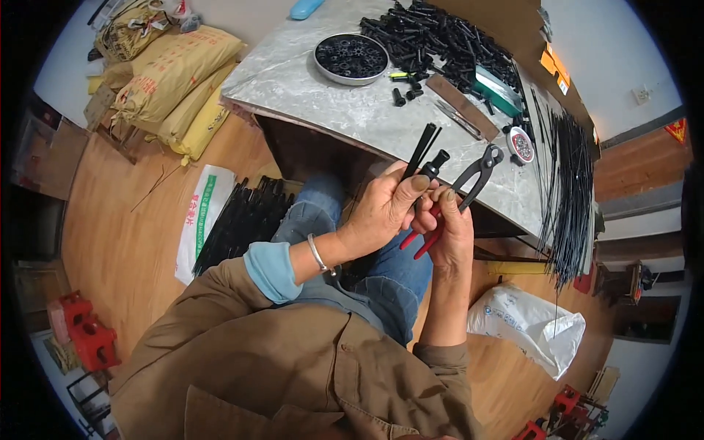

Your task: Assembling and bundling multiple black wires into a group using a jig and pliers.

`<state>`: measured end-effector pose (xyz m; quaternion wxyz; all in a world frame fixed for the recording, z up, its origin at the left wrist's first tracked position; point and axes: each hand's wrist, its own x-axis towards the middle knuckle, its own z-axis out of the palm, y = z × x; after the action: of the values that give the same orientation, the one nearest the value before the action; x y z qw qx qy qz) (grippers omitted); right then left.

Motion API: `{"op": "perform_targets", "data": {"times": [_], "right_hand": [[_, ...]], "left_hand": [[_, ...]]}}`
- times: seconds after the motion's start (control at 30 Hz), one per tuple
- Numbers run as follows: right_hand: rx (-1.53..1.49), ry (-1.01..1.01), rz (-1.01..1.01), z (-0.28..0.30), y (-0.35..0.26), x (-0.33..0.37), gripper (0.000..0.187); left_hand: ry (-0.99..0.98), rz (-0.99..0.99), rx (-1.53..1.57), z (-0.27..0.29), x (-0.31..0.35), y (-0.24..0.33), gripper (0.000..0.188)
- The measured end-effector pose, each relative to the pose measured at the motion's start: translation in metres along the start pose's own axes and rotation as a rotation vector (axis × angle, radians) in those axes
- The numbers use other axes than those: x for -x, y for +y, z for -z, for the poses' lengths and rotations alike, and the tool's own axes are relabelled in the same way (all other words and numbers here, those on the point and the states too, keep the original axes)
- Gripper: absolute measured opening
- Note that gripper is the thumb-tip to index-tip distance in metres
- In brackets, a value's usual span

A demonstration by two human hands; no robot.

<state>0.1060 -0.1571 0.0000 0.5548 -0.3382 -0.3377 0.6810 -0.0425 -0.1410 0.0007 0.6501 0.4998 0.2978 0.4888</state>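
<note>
My left hand (372, 211) is closed around some slim black rods (419, 151) and a short black cylindrical fitting (438, 161), all sticking up past the thumb. Close against it, my right hand (453, 238) grips end-cutting pincers (480, 170) with red handles; their dark jaws point up and away over the table edge. The fingertips of both hands meet below the fitting, and what lies between them is too small to make out. Both hands are held above my lap, just in front of the grey table (293, 73).
On the table lie a heap of black fittings (447, 37), a round tin (320, 71) of small black parts, tweezers (456, 119), a small dish (511, 152) and long black wires (566, 198) overhanging the edge. Black tubes (238, 227) lie left of my legs; sacks (176, 73) are stacked beyond.
</note>
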Motion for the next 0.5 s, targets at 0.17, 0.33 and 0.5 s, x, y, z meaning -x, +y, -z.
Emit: {"op": "perform_targets", "data": {"times": [0.17,0.33,0.5], "right_hand": [[-0.014,0.150,0.088,-0.010,0.010,0.001,0.032],[0.241,0.273,0.235,-0.017,0.011,0.001,0.034],[0.210,0.191,0.213,-0.020,0.011,0.003,0.032]], "left_hand": [[0.060,-0.042,0.014,-0.004,0.009,0.009,0.049],[0.087,-0.070,-0.078,-0.002,0.014,0.002,0.048],[0.111,-0.100,-0.075,-0.003,0.012,0.003,0.047]]}}
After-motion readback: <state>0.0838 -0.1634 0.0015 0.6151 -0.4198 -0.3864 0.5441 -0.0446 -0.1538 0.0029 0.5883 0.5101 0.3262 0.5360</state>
